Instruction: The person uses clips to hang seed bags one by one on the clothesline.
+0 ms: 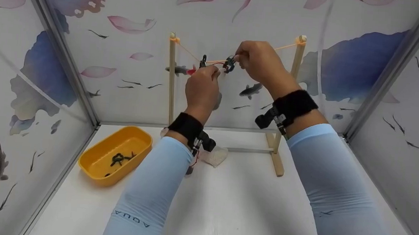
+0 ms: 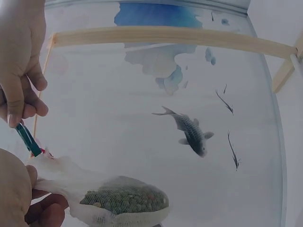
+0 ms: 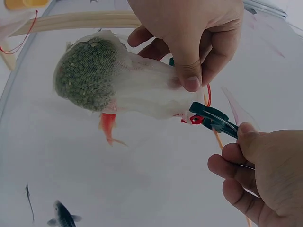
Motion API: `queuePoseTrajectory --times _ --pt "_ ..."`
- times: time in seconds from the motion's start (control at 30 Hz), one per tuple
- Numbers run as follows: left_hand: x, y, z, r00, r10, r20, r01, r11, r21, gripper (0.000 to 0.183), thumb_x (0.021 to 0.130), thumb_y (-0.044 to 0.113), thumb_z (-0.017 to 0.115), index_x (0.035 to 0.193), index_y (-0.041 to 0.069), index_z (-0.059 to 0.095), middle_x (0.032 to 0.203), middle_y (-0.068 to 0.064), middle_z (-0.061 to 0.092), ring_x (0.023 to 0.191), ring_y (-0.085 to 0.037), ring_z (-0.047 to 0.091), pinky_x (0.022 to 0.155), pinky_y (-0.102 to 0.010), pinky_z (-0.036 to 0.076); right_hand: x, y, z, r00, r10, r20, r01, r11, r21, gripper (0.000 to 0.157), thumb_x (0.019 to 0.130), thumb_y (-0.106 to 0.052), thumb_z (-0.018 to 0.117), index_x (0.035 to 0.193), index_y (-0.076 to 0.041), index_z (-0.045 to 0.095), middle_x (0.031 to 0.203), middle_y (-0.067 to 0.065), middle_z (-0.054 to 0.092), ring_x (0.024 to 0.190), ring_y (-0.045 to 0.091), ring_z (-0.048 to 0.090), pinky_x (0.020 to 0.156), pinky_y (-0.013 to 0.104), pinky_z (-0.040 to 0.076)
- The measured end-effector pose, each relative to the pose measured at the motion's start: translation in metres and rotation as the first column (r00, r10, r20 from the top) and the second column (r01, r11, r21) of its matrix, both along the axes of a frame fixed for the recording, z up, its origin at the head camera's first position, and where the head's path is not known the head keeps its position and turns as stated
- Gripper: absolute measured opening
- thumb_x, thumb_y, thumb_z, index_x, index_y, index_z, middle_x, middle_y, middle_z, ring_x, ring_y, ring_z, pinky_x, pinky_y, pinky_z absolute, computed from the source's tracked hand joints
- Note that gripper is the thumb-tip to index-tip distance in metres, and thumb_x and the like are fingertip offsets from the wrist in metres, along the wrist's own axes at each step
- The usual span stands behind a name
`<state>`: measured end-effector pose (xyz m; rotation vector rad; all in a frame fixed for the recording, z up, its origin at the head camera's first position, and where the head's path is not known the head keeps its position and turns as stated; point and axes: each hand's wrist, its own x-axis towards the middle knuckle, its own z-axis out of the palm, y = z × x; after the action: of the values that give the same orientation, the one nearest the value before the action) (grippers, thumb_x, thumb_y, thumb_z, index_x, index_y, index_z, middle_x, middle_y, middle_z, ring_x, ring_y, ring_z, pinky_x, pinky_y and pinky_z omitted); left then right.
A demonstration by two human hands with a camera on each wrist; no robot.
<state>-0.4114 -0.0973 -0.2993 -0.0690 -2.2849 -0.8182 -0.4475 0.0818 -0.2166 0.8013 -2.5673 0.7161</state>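
Gauze bag, green grains inside; left hand pinches its neck. Right hand pinches dark green clip at its mouth, orange cord near.

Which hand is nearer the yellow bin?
Left. In the head view, the left hand is up and right of the yellow bin, holding the mesh bag; the right hand is farther right and higher, pinching a dark green clip.

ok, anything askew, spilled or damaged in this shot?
Nothing looks spilled or damaged. Only the orange string looks off: it dips between the wooden posts, probably from load or handling, as the left hand grips the mesh bag and the right hand pinches a green clip at its mouth.
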Motion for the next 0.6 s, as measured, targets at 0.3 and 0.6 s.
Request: queuePoseTrajectory --times 0.3,0.6 --pt "0.005 0.008 -0.001 1.000 -0.020 0.005 0.020 1.000 0.001 0.025 0.116 0.026 0.069 0.129 0.013 0.084 0.124 -0.004 0.086 0.110 -0.020 0.083 0.092 -0.037 0.066 -0.003 0.005 -0.010 0.997 0.045 0.063 -0.045 0.999 0.002 0.028 0.119 -0.019 0.062 0.139 -0.006 0.076 0.110 0.015 0.081 0.097 0.027 0.073 0.090 0.042 0.059" --pt "0.009 0.009 -0.016 1.000 -0.015 -0.009 0.014 0.996 -0.084 0.024 0.116 0.026 0.069 0.129 0.013 0.084 0.122 -0.005 0.086 0.110 -0.021 0.083 0.090 -0.040 0.067 0.004 0.014 -0.027 0.984 0.072 0.163 -0.075 0.997 0.011 0.047 0.119 -0.031 0.062 0.162 -0.012 0.061 0.119 0.013 0.081 0.105 0.031 0.076 0.096 0.048 0.060"
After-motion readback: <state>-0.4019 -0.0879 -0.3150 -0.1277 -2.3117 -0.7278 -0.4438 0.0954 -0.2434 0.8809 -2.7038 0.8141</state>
